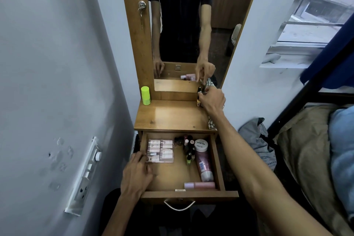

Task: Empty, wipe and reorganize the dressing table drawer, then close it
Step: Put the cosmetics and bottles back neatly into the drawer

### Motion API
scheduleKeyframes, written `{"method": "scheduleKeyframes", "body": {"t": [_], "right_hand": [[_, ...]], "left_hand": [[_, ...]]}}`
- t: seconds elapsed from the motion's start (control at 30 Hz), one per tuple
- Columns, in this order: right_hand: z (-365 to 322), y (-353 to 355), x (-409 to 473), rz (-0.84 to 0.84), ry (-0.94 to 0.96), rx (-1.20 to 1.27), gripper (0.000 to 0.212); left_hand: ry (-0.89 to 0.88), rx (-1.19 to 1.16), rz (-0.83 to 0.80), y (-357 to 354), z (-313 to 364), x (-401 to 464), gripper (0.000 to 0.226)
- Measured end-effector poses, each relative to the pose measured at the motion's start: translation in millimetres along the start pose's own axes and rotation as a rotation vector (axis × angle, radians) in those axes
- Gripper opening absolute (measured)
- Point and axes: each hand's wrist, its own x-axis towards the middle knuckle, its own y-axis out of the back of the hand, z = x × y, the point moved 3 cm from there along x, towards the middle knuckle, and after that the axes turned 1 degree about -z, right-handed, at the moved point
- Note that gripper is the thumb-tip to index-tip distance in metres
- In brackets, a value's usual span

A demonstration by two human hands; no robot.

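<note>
The wooden drawer [218,161] stands pulled out below the dressing table top [172,115]. Inside it lie a clear pack of small pink tubes [160,150], a cluster of dark nail-polish bottles [186,146], a white jar [201,144], a pink tube [204,163] and a pink bottle [200,185] along the front. My left hand [137,171] rests on the drawer's left wall, fingertips touching the tube pack. My right hand [211,101] reaches to the table top's back right corner, fingers closed on a small dark bottle [199,92]. A checked cloth [211,123] lies under my right forearm.
A lime-green bottle [145,95] stands at the table top's back left. The mirror [187,25] rises behind. A wall with a switch panel [86,176] lies close on the left; a bed [314,149] and a bag [254,136] lie on the right.
</note>
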Motion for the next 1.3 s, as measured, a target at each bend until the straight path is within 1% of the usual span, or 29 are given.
{"method": "scheduleKeyframes", "body": {"t": [0.07,0.17,0.3,0.47,0.57,0.67,0.77,0.87,1.0,1.13,1.3], "right_hand": [[-2.9,-6.6,6.8,-0.022,0.003,-0.044,0.027],[-3.6,-14.4,12.0,-0.049,0.003,-0.071,0.023],[-1.3,-20.2,16.6,-0.046,0.001,-0.074,0.019],[-1.9,-19.0,11.6,-0.034,0.013,0.044,0.017],[-8.2,-8.6,-6.7,-0.031,0.071,0.131,0.015],[-9.3,0.9,-35.5,-0.087,0.154,0.204,0.015],[-2.0,3.6,-71.7,-0.207,0.229,0.236,0.016],[10.4,6.9,-113.5,-0.322,0.290,0.199,0.017],[36.4,4.4,-157.9,-0.429,0.268,0.083,0.017],[62.7,-3.9,-176.5,-0.448,0.189,-0.045,0.016],[78.9,-8.4,-180.5,-0.445,0.157,-0.113,0.013]], "left_hand": [[0.006,-0.001,0.000,-0.3,-0.9,0.0,0.028],[0.005,-0.004,0.002,-0.8,-1.3,0.0,0.028],[0.005,-0.010,0.002,-0.5,-1.9,0.8,0.027],[0.012,-0.003,-0.010,-1.1,-4.4,2.3,0.027],[0.013,-0.009,-0.007,-0.8,-5.0,2.1,0.027],[0.003,-0.007,-0.010,-0.9,-4.4,1.2,0.027],[0.002,0.009,-0.011,-0.5,-2.8,0.7,0.027],[0.003,0.022,-0.020,-0.8,-2.1,0.4,0.027],[0.014,0.032,-0.018,-0.1,-1.5,-0.3,0.025],[0.017,0.026,-0.002,0.5,-0.6,-0.9,0.022],[0.010,0.019,-0.005,-0.5,-0.9,-0.9,0.025]]}}
